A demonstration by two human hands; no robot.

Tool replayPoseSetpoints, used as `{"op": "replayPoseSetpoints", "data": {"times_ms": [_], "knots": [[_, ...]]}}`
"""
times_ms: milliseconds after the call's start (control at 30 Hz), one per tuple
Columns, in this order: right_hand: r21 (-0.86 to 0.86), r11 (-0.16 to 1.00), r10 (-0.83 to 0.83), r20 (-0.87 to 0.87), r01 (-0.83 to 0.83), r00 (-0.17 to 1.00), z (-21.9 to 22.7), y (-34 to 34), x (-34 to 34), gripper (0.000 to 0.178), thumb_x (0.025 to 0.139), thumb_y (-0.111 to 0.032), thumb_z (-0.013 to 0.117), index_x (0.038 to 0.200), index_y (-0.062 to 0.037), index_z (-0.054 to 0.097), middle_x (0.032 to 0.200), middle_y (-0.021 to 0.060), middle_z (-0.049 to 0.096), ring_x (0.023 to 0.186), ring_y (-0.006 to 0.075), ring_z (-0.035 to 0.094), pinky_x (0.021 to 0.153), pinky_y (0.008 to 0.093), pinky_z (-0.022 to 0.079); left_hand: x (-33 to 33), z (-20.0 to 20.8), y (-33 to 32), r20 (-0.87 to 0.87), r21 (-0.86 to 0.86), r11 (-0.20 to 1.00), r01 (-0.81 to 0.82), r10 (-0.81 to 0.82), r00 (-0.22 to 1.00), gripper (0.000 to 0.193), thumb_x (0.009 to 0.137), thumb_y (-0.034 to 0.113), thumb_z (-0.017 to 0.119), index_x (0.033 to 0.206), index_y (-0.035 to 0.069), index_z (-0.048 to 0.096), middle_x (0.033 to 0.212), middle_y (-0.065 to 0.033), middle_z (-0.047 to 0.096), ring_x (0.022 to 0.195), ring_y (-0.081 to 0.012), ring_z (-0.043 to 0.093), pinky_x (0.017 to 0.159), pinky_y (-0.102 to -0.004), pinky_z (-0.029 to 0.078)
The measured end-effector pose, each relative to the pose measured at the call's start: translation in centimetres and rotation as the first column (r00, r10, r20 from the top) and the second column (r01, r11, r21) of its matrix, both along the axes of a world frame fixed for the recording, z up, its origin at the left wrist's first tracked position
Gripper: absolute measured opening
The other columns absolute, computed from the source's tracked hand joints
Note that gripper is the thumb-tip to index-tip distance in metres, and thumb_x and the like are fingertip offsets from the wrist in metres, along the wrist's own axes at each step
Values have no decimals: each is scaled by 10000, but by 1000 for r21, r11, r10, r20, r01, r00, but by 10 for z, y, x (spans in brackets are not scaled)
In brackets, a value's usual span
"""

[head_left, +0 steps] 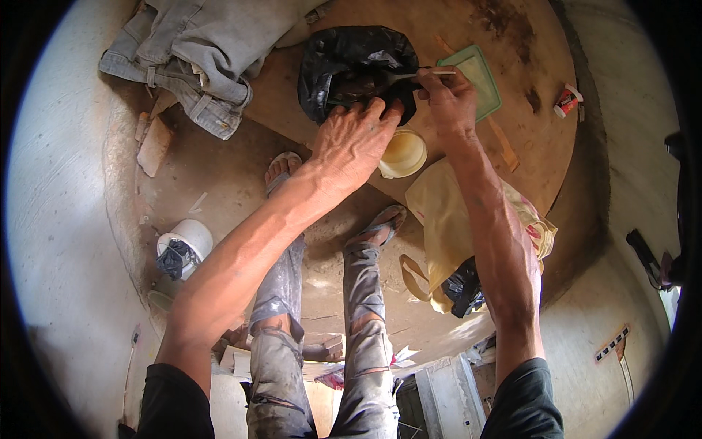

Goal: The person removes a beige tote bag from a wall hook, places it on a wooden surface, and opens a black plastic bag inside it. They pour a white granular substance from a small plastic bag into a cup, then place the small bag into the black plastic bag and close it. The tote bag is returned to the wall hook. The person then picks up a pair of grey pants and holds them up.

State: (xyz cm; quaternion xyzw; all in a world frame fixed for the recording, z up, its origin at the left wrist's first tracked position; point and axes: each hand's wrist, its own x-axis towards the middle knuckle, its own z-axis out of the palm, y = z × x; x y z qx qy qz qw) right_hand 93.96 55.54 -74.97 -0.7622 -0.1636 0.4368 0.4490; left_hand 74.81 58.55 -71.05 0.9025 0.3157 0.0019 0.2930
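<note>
A black plastic bag (358, 44) stands gaping on the brown board, with dark, unclear contents inside. My left hand (355, 143) grips its near rim, fingers curled over the plastic. Between the fingertips of my right hand (450, 102) is the pale handle of a thin spoon (436, 72); it slants left into the bag's mouth, where its tip is hard to make out. Just below the bag, a small round cream tub (404, 155) sits uncovered beside my left fingers. A green-rimmed rectangular lid (491, 102) lies behind my right hand.
Grey trousers (183, 44) are heaped at upper left. A yellowish cloth bag (442, 219) lies under my right forearm. A white bucket (194, 235) with black plastic stands at left. A red-and-white packet (567, 101) lies near the board's right edge (578, 139). Walls curve along both sides.
</note>
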Motion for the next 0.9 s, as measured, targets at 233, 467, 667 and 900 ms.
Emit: {"op": "replayPoseSetpoints", "data": {"times_ms": [233, 467, 667, 900], "knots": [[24, 998, -54, 38, 53, 998, 1, -2, 4, 131, 932, -143, 741, 949, -18, 703, 859, 65, 761, 692, 86, 614, 615, 254, 470, 6, 3, -3, -31, 22, 999, 27, -26, 999, 502, 859, -13, 581, 1360, 24, 592, 1148, -158, 622, 1003, -353, 665, 855, -477, 541], [64, 993, -96, -10, 96, 995, 7, 0, 5, 120, 941, -139, 747, 922, -28, 704, 872, 73, 767, 692, 84, 604, 616, 245, 458, 14, 19, -1, -112, 96, 995, 37, -26, 993, 483, 856, -16, 593, 1338, -9, 598, 1165, -172, 618, 1047, -340, 641, 888, -464, 538], [61, 993, -95, -66, 99, 993, 24, -9, 8, 112, 950, -139, 748, 925, -36, 711, 878, 61, 764, 693, 72, 582, 624, 244, 443, -7, 52, -20, 148, 29, 998, -58, 53, 988, 475, 852, 7, 661, 1325, 6, 620, 1231, -141, 619, 1110, -322, 618, 936, -445, 527], [181, 969, -130, -213, 170, 968, 49, -21, 11, 122, 936, -107, 755, 964, -11, 684, 854, 75, 744, 707, 96, 596, 640, 243, 455, -86, 106, -101, 202, -289, 950, -119, 182, 962, 432, 828, 25, 707, 1259, 25, 674, 1265, -125, 633, 1068, -306, 646, 903, -432, 535]]}}
